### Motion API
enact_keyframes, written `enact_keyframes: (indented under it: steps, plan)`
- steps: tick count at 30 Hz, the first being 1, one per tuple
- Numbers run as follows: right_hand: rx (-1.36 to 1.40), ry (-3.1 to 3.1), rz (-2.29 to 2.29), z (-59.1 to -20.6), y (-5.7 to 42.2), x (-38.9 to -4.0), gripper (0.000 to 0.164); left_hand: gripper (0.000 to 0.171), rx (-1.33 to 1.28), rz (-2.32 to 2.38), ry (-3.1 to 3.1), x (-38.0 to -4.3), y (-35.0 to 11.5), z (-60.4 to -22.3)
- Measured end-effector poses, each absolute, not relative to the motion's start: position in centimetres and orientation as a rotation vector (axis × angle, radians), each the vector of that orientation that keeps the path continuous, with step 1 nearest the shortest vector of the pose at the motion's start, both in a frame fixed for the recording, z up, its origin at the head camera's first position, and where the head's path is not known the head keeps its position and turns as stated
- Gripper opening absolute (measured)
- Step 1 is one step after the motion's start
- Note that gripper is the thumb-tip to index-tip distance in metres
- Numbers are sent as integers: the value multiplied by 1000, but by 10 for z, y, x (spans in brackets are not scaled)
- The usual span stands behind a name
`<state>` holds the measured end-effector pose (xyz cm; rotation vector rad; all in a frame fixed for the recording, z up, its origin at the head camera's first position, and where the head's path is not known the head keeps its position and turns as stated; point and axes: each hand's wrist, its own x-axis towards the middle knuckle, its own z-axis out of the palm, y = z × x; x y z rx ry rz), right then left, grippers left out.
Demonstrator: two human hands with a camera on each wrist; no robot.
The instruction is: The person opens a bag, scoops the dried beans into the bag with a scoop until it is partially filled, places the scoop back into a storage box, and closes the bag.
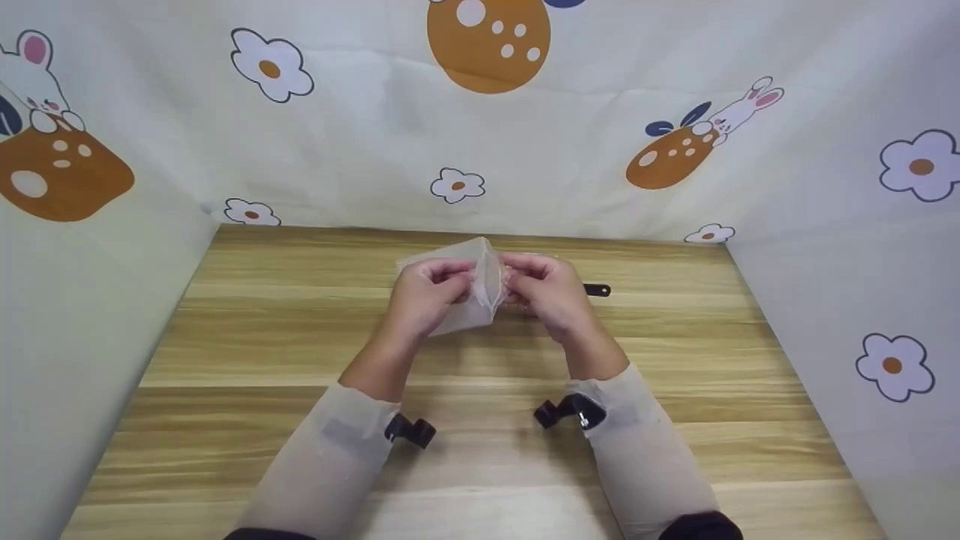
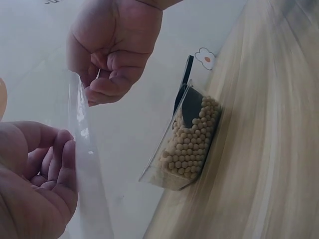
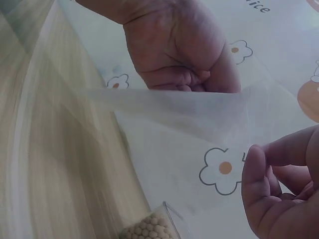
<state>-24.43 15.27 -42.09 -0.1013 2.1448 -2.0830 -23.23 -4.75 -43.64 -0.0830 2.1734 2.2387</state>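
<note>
A thin translucent whitish bag [image 1: 463, 321] is held up over the table, its mouth spread between the two hands. My left hand [image 1: 421, 297] pinches one side of the mouth between thumb and fingers. Opposite it, the right hand [image 1: 553, 297] pinches the other side with curled fingers. In the right wrist view the bag [image 3: 199, 112] stretches from one hand toward the other. Below the hands in the left wrist view sits a clear plastic box of round beige beads [image 2: 187, 154], with a black scoop [image 2: 191, 108] stuck in them.
The scoop's black handle [image 1: 598, 289] shows past the right hand in the head view, while that hand covers most of the box. A wood-grain table [image 1: 480, 465] lies beneath. Pale printed cloth walls [image 1: 360, 135] enclose its back and sides.
</note>
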Motion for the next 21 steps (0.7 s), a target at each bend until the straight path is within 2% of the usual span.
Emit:
enact_keyframes:
  steps: [8,17,21]
  plan:
    - [-54,2102,-2149,-423,162,-252,28,18,-138,2265,2133,-237,-55,-437]
    - [47,2041,-2152,-423,175,-259,32,17,-227,2285,2047,-247,-70,-444]
    - [47,2044,-2149,-421,178,-260,29,18,-232,2281,2055,-250,-74,-447]
